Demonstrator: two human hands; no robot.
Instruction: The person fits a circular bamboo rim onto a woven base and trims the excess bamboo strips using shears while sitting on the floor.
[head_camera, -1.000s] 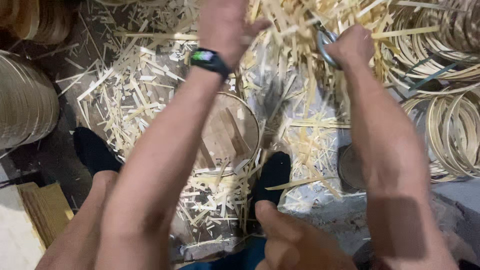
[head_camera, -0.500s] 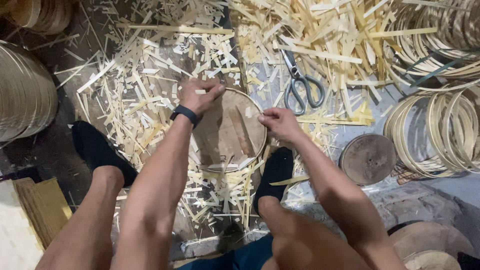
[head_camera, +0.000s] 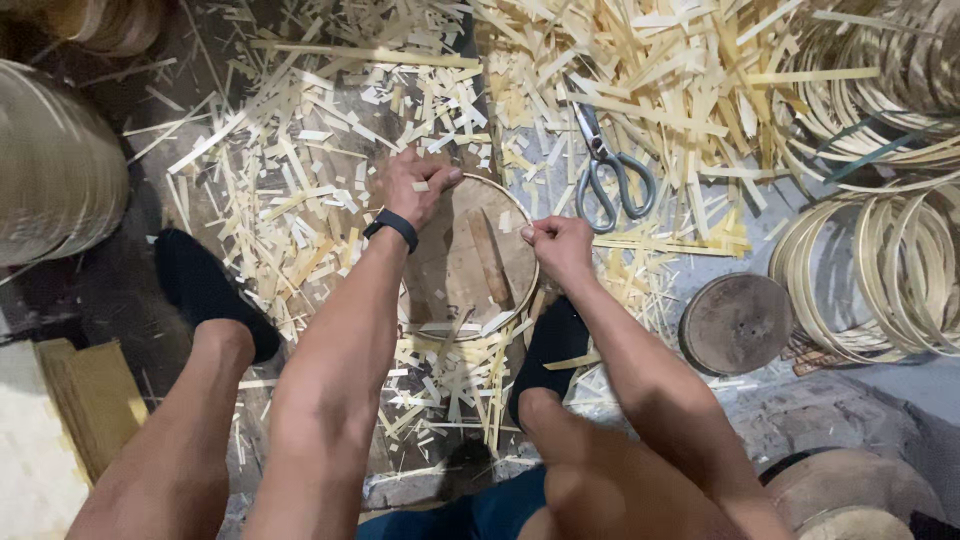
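1. The fingers of the left hand (head_camera: 415, 188) are curled closed over the far-left edge of a thin bamboo hoop (head_camera: 470, 258), pressing it down; the fingers of the right hand (head_camera: 560, 245) are pinched closed on the hoop's right edge
2. The hoop lies flat around a round wooden block (head_camera: 455, 270) on the floor, between the person's two black-socked feet, with a short wooden stick (head_camera: 490, 258) lying on the block inside the ring
3. A second ago both arms were raised high, the right hand holding the scissors (head_camera: 608, 170); half a second ago the scissors were already down among the bamboo offcuts (head_camera: 300, 210) and both hands were on the hoop. Now they grip it much the same, slightly shifted along the rim
4. My reading: cutting is set aside for now and the work has turned to seating or shaping the ring on the block
5. Finished hoops (head_camera: 880, 270) are stacked to the right, beside a round wooden disc (head_camera: 735, 322)
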